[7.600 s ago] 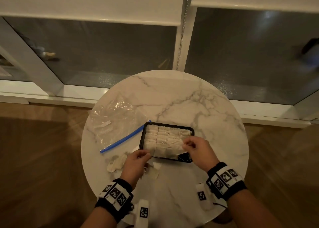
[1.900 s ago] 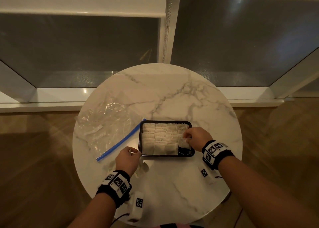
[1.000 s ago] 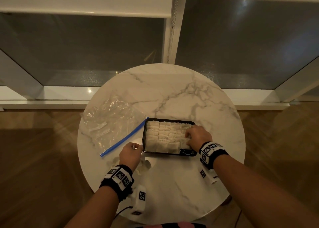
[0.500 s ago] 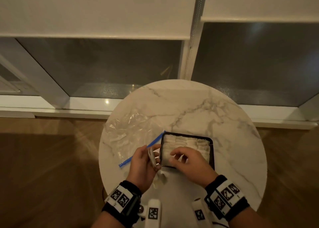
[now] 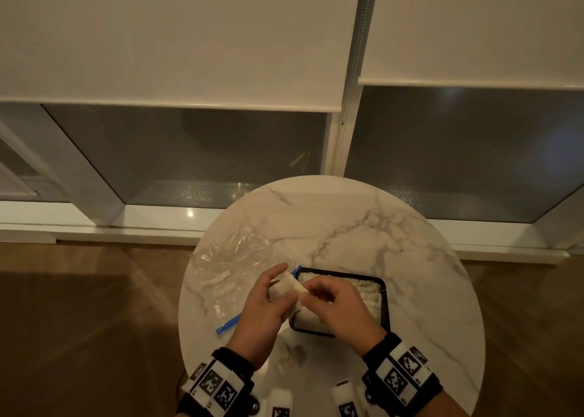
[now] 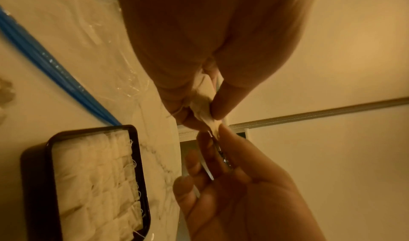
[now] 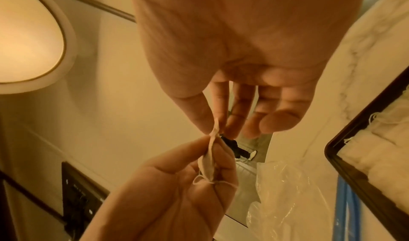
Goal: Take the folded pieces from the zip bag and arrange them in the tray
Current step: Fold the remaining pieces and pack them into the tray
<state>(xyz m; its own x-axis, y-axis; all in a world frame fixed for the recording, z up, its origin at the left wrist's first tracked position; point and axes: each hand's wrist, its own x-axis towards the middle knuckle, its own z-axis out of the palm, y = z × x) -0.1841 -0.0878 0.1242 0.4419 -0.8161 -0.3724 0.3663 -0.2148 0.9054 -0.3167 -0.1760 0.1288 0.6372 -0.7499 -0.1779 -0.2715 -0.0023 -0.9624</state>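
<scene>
- The zip bag [image 5: 235, 277] lies flat on the worktop [image 5: 395, 246] at about 9 o'clock from the hands, its blue seal running toward the tray.
- The left hand [image 5: 262, 314] has thumb and fingers curled round one folded piece [image 5: 287, 293], held in the air with its long axis running 11 to 5 o'clock.
- The right hand [image 5: 341, 309] pinches that piece's near corner between thumb and forefinger, the other fingers loose.
- The tray [image 5: 384, 303], nearly full of pieces, sits under the right hand, at 3 o'clock from the held piece; the right hand is nearer it.
</scene>
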